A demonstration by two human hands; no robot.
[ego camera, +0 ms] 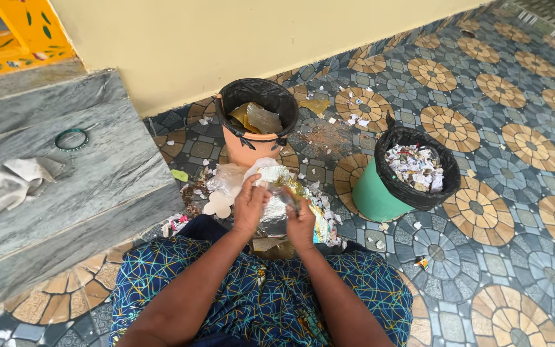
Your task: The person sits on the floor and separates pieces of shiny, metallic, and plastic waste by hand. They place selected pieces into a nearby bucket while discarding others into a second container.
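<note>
Silvery foil wrapper (276, 215) sits crumpled between both hands in the head view, held low over the patterned tile floor (521, 193) just in front of the person's knees. The left hand (250, 205) is closed on the wrapper's left side, fingers curled over its top edge; the right hand (301, 225) is pinched shut on its right side, where the foil looks blurred. Below the hands spreads a blue patterned skirt (264, 295) across the lap.

Under and around the wrapper lies a heap of loose litter (229, 183): thin plastic, pale round scraps and bits of paper scattered over the tiles. Beyond it stands an orange bin (252, 144) lined with a black bag, holding shiny flattened wrappers. To the right, well apart from it, a green bin (370, 193) with a black liner is tilted and holds torn paper scraps.

On the left rises a grey stone step (97, 160), with a green bangle (72, 139) lying flat on it and a crumpled pale cloth (8, 186) nearer the edge of the view. A cream wall (226, 38) runs behind.
</note>
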